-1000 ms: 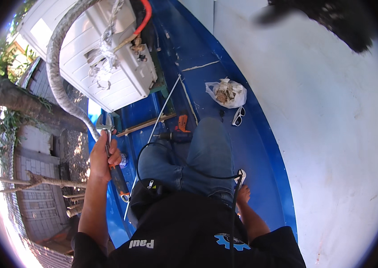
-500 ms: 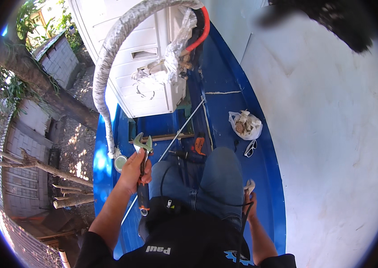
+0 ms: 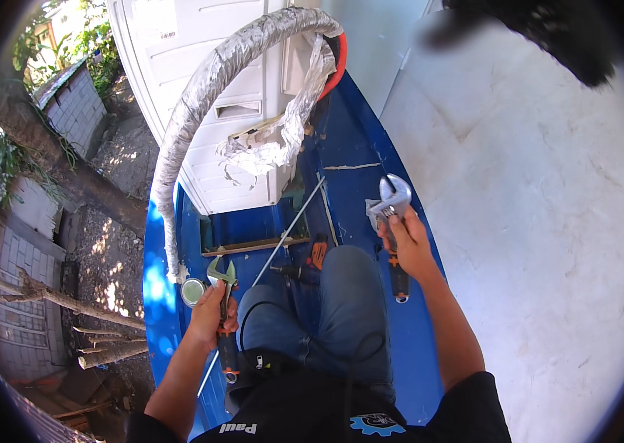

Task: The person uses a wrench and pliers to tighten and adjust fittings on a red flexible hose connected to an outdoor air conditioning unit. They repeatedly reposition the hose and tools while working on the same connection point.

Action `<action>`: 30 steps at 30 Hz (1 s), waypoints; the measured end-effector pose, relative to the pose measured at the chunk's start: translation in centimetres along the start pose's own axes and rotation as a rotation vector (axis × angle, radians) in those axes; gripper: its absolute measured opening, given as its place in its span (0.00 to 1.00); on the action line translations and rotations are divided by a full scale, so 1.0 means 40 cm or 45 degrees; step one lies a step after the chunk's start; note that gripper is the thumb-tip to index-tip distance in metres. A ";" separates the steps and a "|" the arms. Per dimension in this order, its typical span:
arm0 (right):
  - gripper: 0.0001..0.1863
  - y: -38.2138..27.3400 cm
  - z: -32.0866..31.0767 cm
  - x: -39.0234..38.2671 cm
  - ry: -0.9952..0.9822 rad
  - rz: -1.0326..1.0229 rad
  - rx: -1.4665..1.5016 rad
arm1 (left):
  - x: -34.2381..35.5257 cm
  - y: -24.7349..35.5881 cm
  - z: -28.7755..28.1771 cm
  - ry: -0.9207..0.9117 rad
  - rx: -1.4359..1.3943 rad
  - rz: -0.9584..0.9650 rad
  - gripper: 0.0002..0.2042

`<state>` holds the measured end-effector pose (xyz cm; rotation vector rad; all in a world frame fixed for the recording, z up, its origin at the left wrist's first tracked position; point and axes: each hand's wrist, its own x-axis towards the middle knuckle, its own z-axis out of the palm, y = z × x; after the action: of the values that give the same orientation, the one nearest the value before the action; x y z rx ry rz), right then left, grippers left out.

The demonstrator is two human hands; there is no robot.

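Observation:
My left hand (image 3: 212,314) is closed round an adjustable wrench (image 3: 228,358) with a black and orange grip, its jaws pointing up and away from me beside my left thigh. In my right hand (image 3: 414,244) is a second adjustable wrench (image 3: 394,193), silver-headed with a similar black and orange grip. It is raised over the right side of the blue surface, jaws upward. Part of a white plastic bag (image 3: 373,210) shows behind that wrench; the rest is hidden. Ahead stands a white outdoor air-conditioner unit (image 3: 234,181), with a silver-wrapped pipe (image 3: 186,122) arching over it.
A black and orange power drill (image 3: 298,274) lies in front of my knees. A thin pale rod (image 3: 290,229) runs diagonally across the blue roof-like surface (image 3: 352,192). At the left, by the pipe's lower end, stands a round tin (image 3: 193,292). A pale wall (image 3: 533,244) borders the right side.
My right hand has lifted its wrench from beside my right thigh, up and forward to near the plastic bag. My left hand keeps its wrench, slightly lower in view. The view has shifted a little.

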<state>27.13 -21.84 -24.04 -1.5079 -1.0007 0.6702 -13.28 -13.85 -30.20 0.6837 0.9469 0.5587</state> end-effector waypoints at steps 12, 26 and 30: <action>0.23 0.031 0.129 0.305 -0.351 0.108 -0.065 | 0.056 -0.025 0.083 0.038 -0.056 0.045 0.20; 0.30 0.106 0.161 0.535 -0.420 -0.238 -0.779 | 0.028 -0.136 0.206 0.269 -0.270 0.196 0.21; 0.29 0.097 0.159 0.551 -0.442 -0.408 -1.014 | 0.000 -0.136 0.224 0.322 -0.297 0.241 0.21</action>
<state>33.04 0.55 -26.41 -1.8647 -1.8811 0.3048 -4.76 -19.94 -30.54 0.5018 1.0371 0.9245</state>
